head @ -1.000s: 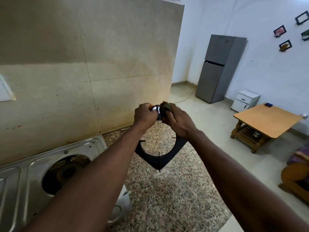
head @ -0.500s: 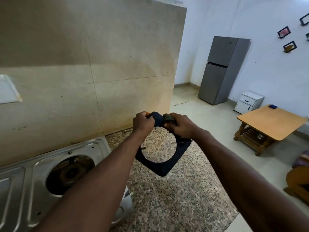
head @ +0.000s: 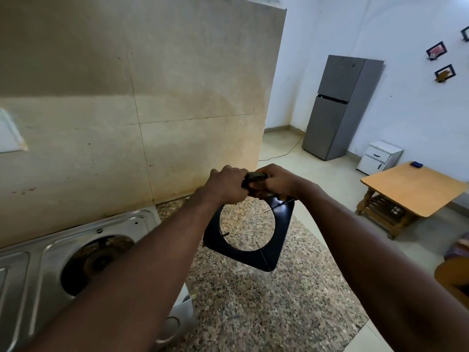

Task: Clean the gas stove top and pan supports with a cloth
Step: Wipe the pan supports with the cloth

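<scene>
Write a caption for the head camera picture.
Left hand holds a pan support above the counter; right hand presses a cloth on it.

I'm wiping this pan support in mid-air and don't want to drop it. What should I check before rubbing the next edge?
1. The left hand grips the pan support at its top corner: ok.
2. The cloth is held in the right hand against the top edge: ok.
3. The support hangs above the granite counter, touching nothing: ok.
4. Lower edges already clean: cannot tell.
5. The burner well of the stove top is clean: not ok, it looks brown and grimy.
</scene>
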